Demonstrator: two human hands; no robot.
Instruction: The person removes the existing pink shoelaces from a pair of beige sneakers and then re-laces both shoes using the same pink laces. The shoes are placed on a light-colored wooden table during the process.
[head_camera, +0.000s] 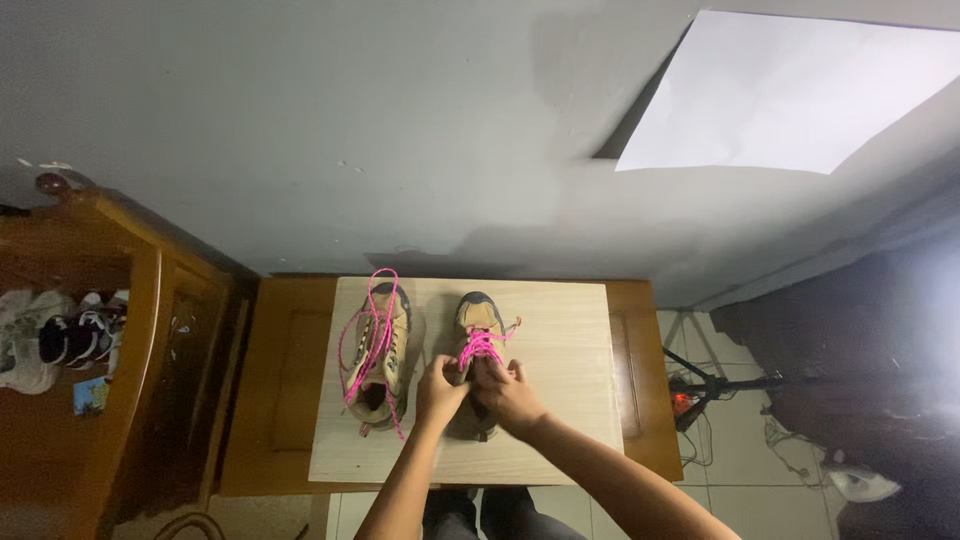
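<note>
Pale table (560, 440) carries two tan shoes; left hand (440, 388) and right hand (507, 393) pinch pink laces (480, 345) on the right shoe (480, 318), the other shoe (385, 355) at nine o'clock.

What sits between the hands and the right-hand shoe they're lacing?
Nothing visible. The left hand and right hand are both already on the shoe, fingers at its pink laces. The other shoe lies apart, to the left.

Both bare forearms stretched forward, left hand (441, 385) and right hand (508, 392) close together, fingers curled and pinching.
</note>
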